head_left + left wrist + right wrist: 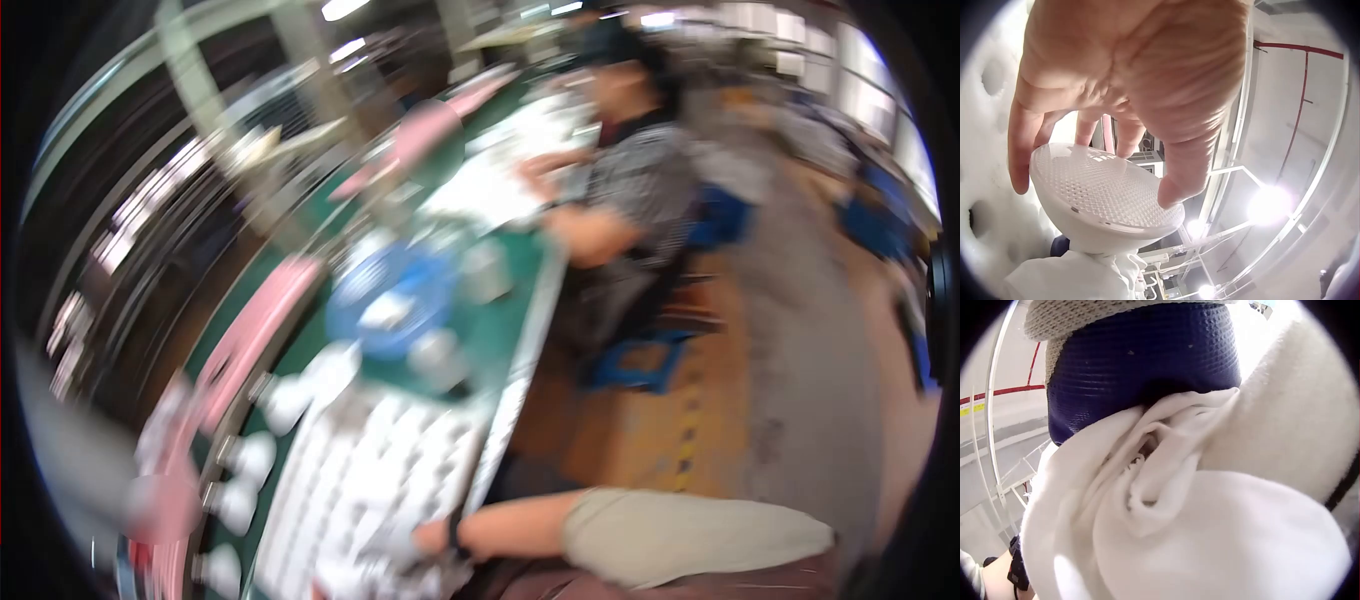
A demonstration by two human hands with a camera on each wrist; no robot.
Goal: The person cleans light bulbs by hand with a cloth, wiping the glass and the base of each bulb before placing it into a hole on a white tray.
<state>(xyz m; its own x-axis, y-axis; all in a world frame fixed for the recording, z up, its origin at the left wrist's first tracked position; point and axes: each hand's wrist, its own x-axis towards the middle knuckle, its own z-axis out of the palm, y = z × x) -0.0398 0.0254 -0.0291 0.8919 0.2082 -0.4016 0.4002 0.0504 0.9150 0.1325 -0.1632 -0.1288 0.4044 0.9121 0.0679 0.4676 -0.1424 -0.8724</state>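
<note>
My bare left hand (1129, 81) holds a white reflector lamp (1110, 187) by its rim, fingers on the far side and thumb on the near edge. The lamp's clear, dimpled lens faces the palm. Below its bowl, a bunched white cloth (1072, 275) covers the narrow neck, with a bit of dark blue glove beside it. In the right wrist view, my right hand (1141, 375) wears a knit glove with a blue coated palm. It grips the folded white cloth (1160, 487), and its fingertips are hidden. The head view is heavily blurred, with a banded forearm (520, 525) at the bottom.
A white foam tray with rows of holes (390, 450) lies on the green bench (500, 350). Several white lamps (250, 455) line the left side near a pink strip (265, 320). Beyond are a blue basin (350, 310) and another person (640, 190) working at the bench.
</note>
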